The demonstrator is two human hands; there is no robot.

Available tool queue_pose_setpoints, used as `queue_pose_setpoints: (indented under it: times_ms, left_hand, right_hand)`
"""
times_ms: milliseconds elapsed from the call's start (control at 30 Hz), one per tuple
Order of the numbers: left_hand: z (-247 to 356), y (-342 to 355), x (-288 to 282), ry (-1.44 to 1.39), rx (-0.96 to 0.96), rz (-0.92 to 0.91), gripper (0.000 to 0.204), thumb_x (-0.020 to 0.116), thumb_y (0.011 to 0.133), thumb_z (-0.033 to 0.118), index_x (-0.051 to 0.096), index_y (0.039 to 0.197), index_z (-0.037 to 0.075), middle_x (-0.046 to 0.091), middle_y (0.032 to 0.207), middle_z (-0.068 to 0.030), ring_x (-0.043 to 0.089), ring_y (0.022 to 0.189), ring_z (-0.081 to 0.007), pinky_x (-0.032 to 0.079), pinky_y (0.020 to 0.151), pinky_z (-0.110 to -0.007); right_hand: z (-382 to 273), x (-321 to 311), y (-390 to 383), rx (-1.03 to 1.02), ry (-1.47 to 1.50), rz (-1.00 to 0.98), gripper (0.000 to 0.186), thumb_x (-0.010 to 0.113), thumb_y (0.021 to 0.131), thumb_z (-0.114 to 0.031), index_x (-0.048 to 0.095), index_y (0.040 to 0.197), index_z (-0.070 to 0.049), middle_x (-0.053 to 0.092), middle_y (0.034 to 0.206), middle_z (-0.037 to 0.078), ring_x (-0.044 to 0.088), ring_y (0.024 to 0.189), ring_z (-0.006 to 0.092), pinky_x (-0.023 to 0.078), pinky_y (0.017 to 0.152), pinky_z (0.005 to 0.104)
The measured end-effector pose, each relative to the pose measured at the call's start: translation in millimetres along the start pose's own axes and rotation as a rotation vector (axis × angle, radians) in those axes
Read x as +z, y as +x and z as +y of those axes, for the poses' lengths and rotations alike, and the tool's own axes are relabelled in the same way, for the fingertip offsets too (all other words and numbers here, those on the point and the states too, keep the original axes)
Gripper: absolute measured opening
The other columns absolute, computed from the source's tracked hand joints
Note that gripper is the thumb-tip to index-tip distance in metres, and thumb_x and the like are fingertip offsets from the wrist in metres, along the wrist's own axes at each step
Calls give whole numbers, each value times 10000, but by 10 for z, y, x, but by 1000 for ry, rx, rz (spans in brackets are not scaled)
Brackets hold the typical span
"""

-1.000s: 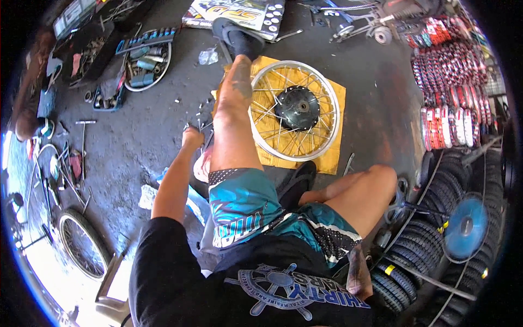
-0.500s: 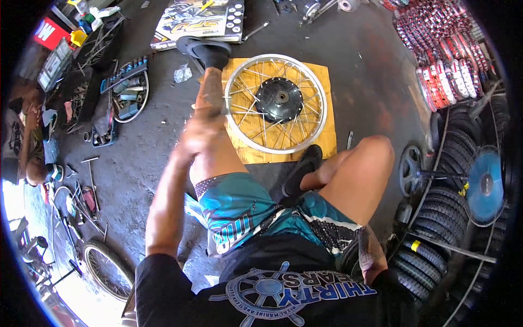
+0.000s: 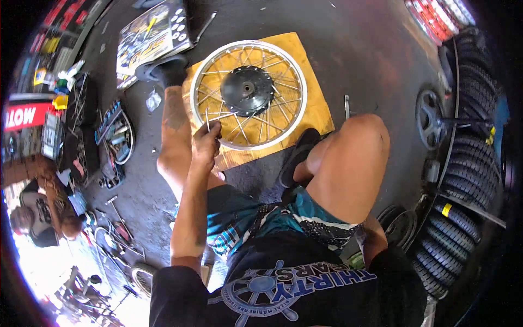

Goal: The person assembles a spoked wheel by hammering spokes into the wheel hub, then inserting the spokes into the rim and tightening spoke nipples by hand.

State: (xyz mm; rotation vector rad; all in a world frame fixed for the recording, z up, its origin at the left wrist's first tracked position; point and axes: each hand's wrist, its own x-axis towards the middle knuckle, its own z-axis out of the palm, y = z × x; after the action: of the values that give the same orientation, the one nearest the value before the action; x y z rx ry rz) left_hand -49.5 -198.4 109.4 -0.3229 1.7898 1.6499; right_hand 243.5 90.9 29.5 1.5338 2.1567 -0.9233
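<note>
A spoked wheel rim (image 3: 303,103) with a black hub (image 3: 248,90) lies flat on a yellow-brown board (image 3: 318,111) between my feet. At the rim's lower left edge is my left hand (image 3: 206,144), its fingers closed round a thin silver rod (image 3: 207,115) that sticks up from them. Whether this rod is a loose spoke or a tool is not clear. Many spokes run between hub and rim, several of them crossing. My right forearm (image 3: 373,237) goes down beside my right thigh, and the hand is hidden behind the leg.
A printed flat box (image 3: 152,41) lies beyond my left foot, with a wrench (image 3: 205,27) beside it. A tray of sockets and tools (image 3: 115,133) sits at left, near another person (image 3: 43,210). Stacked tyres (image 3: 471,163) line the right side.
My left hand has moved from above my left knee to the rim's lower left edge. The view has shifted, bringing more of the left side into sight.
</note>
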Motion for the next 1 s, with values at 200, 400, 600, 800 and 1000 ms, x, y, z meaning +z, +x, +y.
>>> queue_pose_setpoints:
  times_ms: [200, 400, 600, 800, 1000]
  left_hand:
    - [1, 495, 68, 507, 202, 95, 243, 615, 894, 169, 690, 1078, 30, 603, 725, -10, 487, 520, -62, 363, 453, -219]
    - [-77, 855, 153, 541, 272, 148, 254, 592, 915, 182, 672, 1102, 30, 603, 734, -36, 487, 531, -64, 366, 453, -218]
    - [-363, 887, 173, 173, 20, 35, 279, 535, 940, 177, 634, 1149, 21, 597, 782, -46, 499, 555, -88, 378, 457, -226]
    - [-362, 897, 28, 232, 65, 125, 286, 551, 940, 207, 638, 1140, 23, 647, 823, -66, 454, 516, -77, 361, 459, -225]
    - [-241, 951, -68, 225, 244, 171, 294, 580, 889, 224, 685, 1047, -1, 703, 884, -134, 651, 804, -206, 493, 751, -324]
  right_hand:
    - [-77, -28, 68, 88, -22, -39, 532, 477, 952, -395, 458, 1315, -7, 503, 1314, 230, 510, 1200, 307, 400, 998, 412]
    - [-287, -214, 223, 147, -93, -37, 511, 487, 949, -384, 484, 1301, -13, 528, 1295, 234, 532, 1183, 316, 418, 982, 419]
    - [-559, -391, 931, 165, -192, 53, 491, 497, 945, -372, 511, 1287, -19, 552, 1276, 238, 554, 1165, 325, 437, 967, 427]
    - [-488, -224, 1526, -234, -352, 183, 536, 618, 860, -400, 537, 1251, -42, 575, 1129, 298, 559, 1057, 424, 464, 893, 469]
    - [320, -187, 688, -117, -229, 5, 446, 569, 892, -406, 556, 1164, -53, 569, 1014, 239, 551, 949, 363, 461, 815, 440]
